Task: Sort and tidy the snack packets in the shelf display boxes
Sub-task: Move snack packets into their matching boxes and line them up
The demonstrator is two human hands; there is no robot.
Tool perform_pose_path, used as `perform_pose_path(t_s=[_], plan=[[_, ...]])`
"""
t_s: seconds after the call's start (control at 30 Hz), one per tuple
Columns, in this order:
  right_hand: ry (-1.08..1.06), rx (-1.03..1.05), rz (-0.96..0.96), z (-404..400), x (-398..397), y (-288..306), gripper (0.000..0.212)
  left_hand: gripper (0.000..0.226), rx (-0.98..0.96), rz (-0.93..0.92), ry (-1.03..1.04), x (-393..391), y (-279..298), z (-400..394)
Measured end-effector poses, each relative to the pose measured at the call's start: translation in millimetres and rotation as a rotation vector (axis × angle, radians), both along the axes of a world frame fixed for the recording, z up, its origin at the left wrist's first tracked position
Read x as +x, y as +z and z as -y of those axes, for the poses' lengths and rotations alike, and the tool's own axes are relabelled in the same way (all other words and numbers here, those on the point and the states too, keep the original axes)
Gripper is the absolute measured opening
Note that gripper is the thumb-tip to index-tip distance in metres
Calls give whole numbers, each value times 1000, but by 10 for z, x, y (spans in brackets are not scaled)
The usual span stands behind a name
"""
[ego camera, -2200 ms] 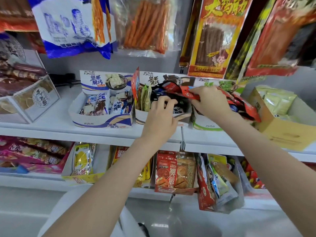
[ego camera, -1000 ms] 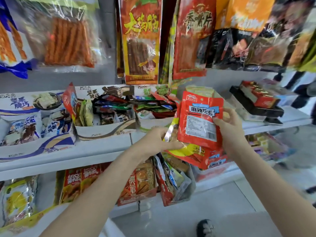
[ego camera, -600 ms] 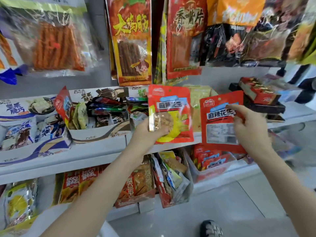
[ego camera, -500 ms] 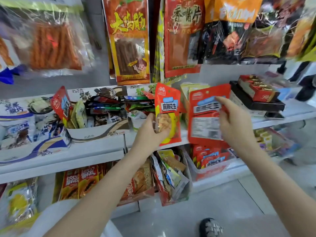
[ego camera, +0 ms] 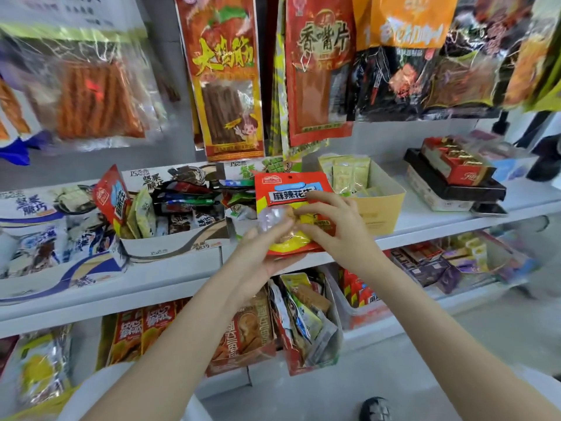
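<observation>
I held a flat, glossy red packet (ego camera: 293, 212) upright before the white shelf (ego camera: 170, 273). My left hand (ego camera: 261, 256) cupped its crinkled lower edge, fingers curled beneath; my right hand (ego camera: 340, 229) pinched its clear-windowed front. Cardboard display boxes (ego camera: 170, 247) stood behind.

Lighting is bright and even, with only soft shadows under the shelf (ego camera: 170, 268) edges. White glare streaks the clear hanging bags (ego camera: 91, 95) at upper left and the foil packs (ego camera: 425, 77) at upper right. Motion blur softens both those corners and the far right. My hands at centre are sharper. Wide-angle distortion bows the shelf lines towards the frame edges.
</observation>
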State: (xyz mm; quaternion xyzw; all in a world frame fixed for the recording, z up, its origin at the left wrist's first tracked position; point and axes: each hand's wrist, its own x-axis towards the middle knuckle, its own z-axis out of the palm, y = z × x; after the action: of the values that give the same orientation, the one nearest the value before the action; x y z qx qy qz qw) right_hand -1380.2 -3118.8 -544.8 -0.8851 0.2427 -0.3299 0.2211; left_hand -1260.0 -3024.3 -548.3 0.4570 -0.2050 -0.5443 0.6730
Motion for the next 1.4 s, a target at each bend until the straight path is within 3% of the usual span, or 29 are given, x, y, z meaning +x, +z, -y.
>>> perform_pose_path(t_s=[0.1, 0.13, 0.23, 0.43, 0.6, 0.67, 0.73, 0.87, 0.93, 1.03, 1.1, 1.23, 1.3, 1.4], plan=[[-13, 145, 201, 141, 31, 139, 30, 20, 8, 129, 219, 248, 46, -79], [-45, 154, 175, 206, 76, 195, 31, 22, 5, 241, 301, 357, 90, -133], [-88, 140, -144, 418, 337, 270, 43, 27, 4, 554, 513, 624, 159, -322], [-55, 227, -571, 676, 797, 334, 84, 33, 22, 597, 596, 855, 162, -432], [-89, 31, -699, 747, 744, 354, 72, 33, 9, 590, 576, 875, 214, -371], [-132, -87, -656, 772, 687, 359, 46, 35, -1, 586, 567, 855, 212, -347], [-231, -200, -496, 753, 610, 396, 27, 35, -7, 605, 568, 823, 217, -340], [-487, -311, 136, 653, 403, 620, 27, 34, -19, 627, 574, 770, 209, -347], [-483, -275, 320, 585, 261, 769, 24, 31, -18, 642, 547, 740, 180, -350], [-374, -224, 268, 509, -57, 845, 19, 31, -10, 720, 502, 678, 178, -368], [-246, -166, 173, 439, -248, 751, 17, 42, 9, 773, 512, 679, 201, -386], [42, 174, 18, 25, -333, 172, 15, 72, 140, 866, 541, 792, 158, -584], [84, 310, -76, -208, -206, -243, 19, 69, 176, 909, 505, 807, 84, -766], [78, 384, -76, -422, 101, -785, 8, 44, 220, 927, 427, 808, -128, -1113]])
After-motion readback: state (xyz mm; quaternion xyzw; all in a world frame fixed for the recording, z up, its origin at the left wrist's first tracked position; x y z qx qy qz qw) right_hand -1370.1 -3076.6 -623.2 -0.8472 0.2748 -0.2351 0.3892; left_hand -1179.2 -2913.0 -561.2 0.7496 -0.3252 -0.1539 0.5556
